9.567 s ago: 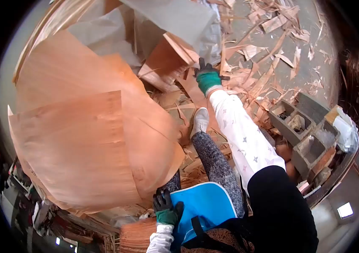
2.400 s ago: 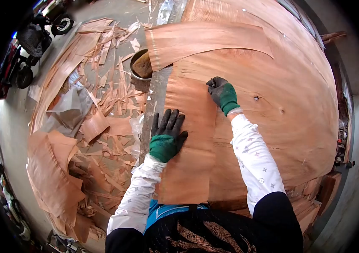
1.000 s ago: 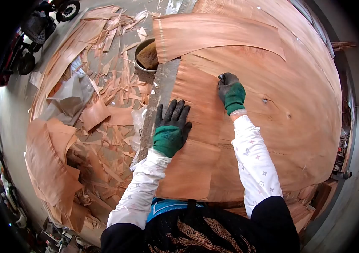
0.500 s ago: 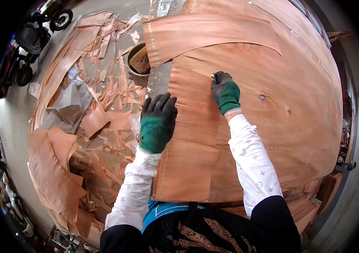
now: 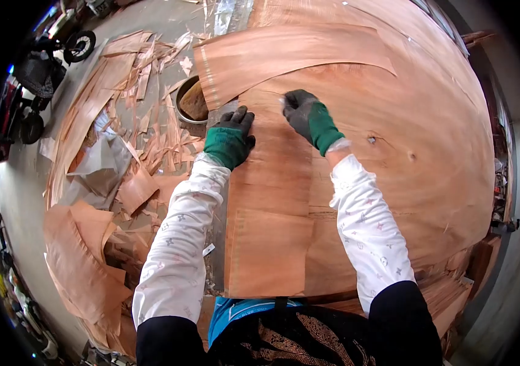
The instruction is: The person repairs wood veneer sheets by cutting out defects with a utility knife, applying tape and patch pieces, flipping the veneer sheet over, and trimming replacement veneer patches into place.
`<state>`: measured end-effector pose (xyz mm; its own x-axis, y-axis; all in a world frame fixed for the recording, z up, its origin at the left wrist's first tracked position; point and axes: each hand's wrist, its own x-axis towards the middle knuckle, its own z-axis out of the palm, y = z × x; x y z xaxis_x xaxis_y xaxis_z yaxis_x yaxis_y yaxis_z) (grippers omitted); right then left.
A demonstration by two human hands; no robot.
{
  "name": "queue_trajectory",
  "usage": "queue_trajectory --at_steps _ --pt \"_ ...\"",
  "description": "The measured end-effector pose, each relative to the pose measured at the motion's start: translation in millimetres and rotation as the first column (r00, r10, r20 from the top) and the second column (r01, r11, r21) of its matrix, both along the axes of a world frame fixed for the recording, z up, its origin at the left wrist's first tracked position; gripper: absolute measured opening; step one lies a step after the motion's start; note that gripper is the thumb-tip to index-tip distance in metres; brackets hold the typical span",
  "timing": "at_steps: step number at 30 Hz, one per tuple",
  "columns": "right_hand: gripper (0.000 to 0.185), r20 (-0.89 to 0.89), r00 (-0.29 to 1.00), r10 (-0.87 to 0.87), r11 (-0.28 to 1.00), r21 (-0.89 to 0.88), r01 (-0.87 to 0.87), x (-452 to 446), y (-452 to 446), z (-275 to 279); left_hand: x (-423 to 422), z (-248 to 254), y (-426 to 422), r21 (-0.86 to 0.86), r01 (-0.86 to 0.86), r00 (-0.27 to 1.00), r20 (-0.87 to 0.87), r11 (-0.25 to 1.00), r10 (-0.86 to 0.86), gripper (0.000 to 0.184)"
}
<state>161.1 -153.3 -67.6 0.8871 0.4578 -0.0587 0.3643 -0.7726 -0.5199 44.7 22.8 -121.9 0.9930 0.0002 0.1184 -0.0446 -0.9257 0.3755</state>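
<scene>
My left hand (image 5: 230, 138), in a black and green glove, lies at the left edge of a narrow veneer strip (image 5: 269, 195), fingers stretched out. Above the strip's right side is my right hand (image 5: 306, 116), gloved alike, its fingers curled together. A small pale bit shows at its fingertips, blurred and too small to name. Both hands are over a broad wood veneer sheet (image 5: 388, 201), which has a small hole and a knot. Beyond them a curved veneer piece (image 5: 296, 52) lies across the sheet and overhangs its left edge.
A metal bowl (image 5: 182, 116) holding a brown block (image 5: 195, 102) stands left of the sheet. Torn veneer scraps (image 5: 138, 189) and grey plastic (image 5: 98, 168) litter the floor. Larger veneer offcuts (image 5: 80, 262) are heaped at lower left. A motorbike (image 5: 37, 73) is parked at upper left.
My left hand has moved up and slightly right, onto the strip's edge. My right hand has shifted left toward it, fingers still closed. The view has shifted slightly.
</scene>
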Motion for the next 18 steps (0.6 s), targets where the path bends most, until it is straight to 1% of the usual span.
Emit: queue_trajectory --at_steps 2,5,8,10,13,16,18 --pt "0.027 -0.064 0.991 0.117 0.95 0.299 -0.092 4 15 -22 5 1 0 0.012 0.006 0.999 -0.044 1.0 -0.005 0.058" --pt "0.04 0.162 0.968 0.189 0.981 0.006 -0.193 -4 41 -28 8 1 1 0.028 0.009 0.995 -0.095 1.0 -0.007 0.061" --pt "0.034 0.101 0.96 0.262 0.924 -0.312 -0.219 -1 66 -25 8 12 -3 0.023 0.007 0.99 -0.144 1.0 -0.003 0.063" --pt "0.029 0.151 0.936 0.317 0.905 -0.343 -0.251 -1 69 -32 8 13 -3 -0.009 -0.015 0.986 -0.166 1.0 0.013 0.062" --pt "0.027 0.196 0.905 0.377 0.891 -0.344 -0.296 -3 68 -32 8 0 -3 0.009 0.002 0.999 -0.052 1.0 -0.001 0.057" --pt "0.026 0.257 0.869 0.423 0.887 -0.315 -0.338 -1 70 -36 11 8 -4 0.023 0.046 0.992 -0.117 0.999 -0.043 0.055" --pt "0.023 0.319 0.834 0.45 0.883 -0.3 -0.362 2 72 -45 14 15 -5 0.083 0.037 0.98 -0.2 0.996 -0.02 0.056"
